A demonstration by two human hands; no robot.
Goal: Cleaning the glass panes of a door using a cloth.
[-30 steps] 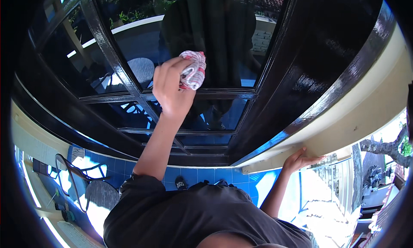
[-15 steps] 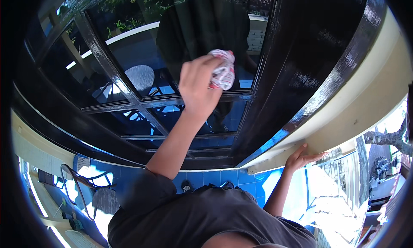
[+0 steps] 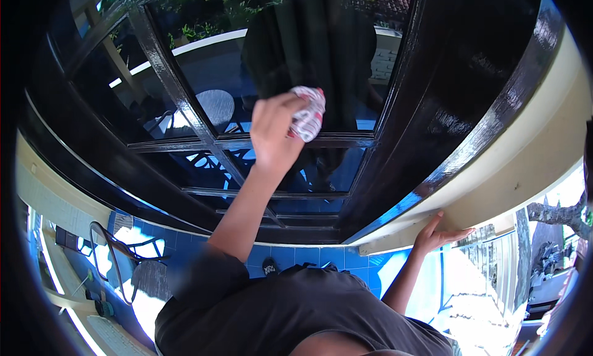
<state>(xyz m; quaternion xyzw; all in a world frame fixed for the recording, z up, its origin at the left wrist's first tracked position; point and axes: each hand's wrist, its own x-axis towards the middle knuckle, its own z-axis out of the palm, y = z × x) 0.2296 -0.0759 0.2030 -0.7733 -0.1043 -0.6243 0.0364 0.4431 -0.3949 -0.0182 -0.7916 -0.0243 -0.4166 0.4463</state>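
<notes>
My left hand is closed around a crumpled white-and-red cloth. It holds the cloth at the lower part of a dark glass pane, just above a black crossbar. The pane belongs to a glossy black framed door or window and reflects plants, a roof and a chair. Over on the right, my right hand has its fingers stretched out and apart. It rests at the edge of a cream wall and holds nothing.
A dark-framed chair stands behind on the left, on blue floor tiles. One dark shoe shows below the door. A tree branch and a sunlit railing lie at the far right.
My left hand has moved the cloth left and slightly down across the pane. My right hand stays at the wall edge. The whole view has shifted a little.
</notes>
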